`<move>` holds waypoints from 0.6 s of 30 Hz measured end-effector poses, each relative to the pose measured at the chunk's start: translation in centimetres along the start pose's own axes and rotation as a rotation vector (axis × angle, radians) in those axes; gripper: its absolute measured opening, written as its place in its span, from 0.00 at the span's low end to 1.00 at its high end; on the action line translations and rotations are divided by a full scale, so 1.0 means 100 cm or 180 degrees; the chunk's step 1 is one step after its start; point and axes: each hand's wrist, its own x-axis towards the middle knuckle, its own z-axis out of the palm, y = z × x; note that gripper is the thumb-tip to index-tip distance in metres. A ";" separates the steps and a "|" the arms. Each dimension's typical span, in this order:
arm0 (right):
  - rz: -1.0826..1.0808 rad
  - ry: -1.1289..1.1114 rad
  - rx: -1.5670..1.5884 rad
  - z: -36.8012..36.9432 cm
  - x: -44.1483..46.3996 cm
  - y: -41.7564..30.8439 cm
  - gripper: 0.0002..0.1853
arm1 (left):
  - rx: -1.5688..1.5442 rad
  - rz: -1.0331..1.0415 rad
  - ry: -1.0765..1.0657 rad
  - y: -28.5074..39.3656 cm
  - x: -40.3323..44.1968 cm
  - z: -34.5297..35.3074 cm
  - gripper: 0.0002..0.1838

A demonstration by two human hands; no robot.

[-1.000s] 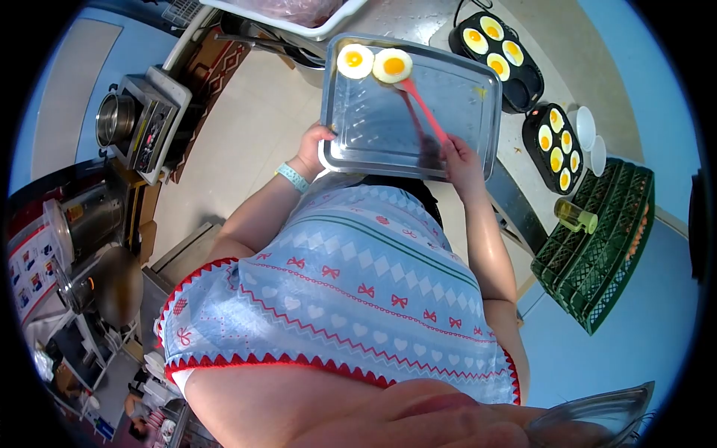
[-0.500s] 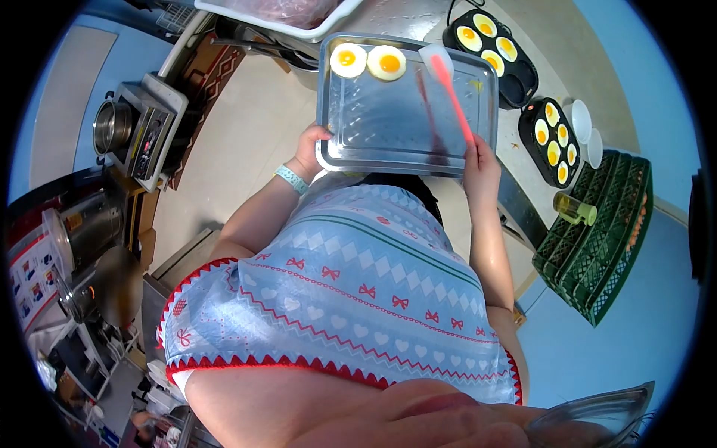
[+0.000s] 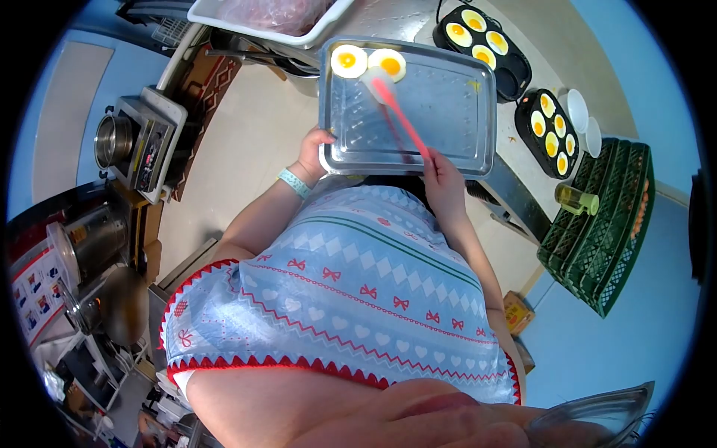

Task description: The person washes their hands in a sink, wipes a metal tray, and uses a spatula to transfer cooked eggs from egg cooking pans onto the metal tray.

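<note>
My left hand (image 3: 314, 151) grips the near left corner of a shiny metal tray (image 3: 441, 134), thumb over the rim. Two fried eggs, a left one (image 3: 349, 61) and a right one (image 3: 388, 64), lie side by side at the tray's far left. In my right hand (image 3: 444, 183) is the handle of a spatula (image 3: 403, 118) with a red handle and a pale, translucent blade. That blade is at the near edge of the right egg; whether it touches the egg I cannot tell.
On the counter to the right are two black egg pans, one far (image 3: 511, 73) and one nearer (image 3: 536, 123), with several eggs in them. White bowls (image 3: 577, 110), an oil bottle (image 3: 576, 200) and green crates (image 3: 590, 246) stand beyond. A white tub (image 3: 321, 30) of meat is at the back.
My right hand has moved left with the spatula, bringing its blade from the tray's far right side to the right egg. My left hand still holds the tray.
</note>
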 end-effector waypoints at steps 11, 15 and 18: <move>-0.0635 0.0492 -0.0742 0.003 -0.006 0.001 0.12 | 0.0273 0.0099 -0.0029 -0.005 -0.003 -0.002 0.29; -0.0019 0.0350 -0.0312 -0.018 -0.017 -0.005 0.12 | 0.0298 -0.0090 0.0257 -0.015 0.007 -0.035 0.20; -0.0282 0.0628 0.0156 -0.041 -0.030 0.010 0.12 | 0.0411 0.0078 0.0399 -0.015 -0.005 0.003 0.24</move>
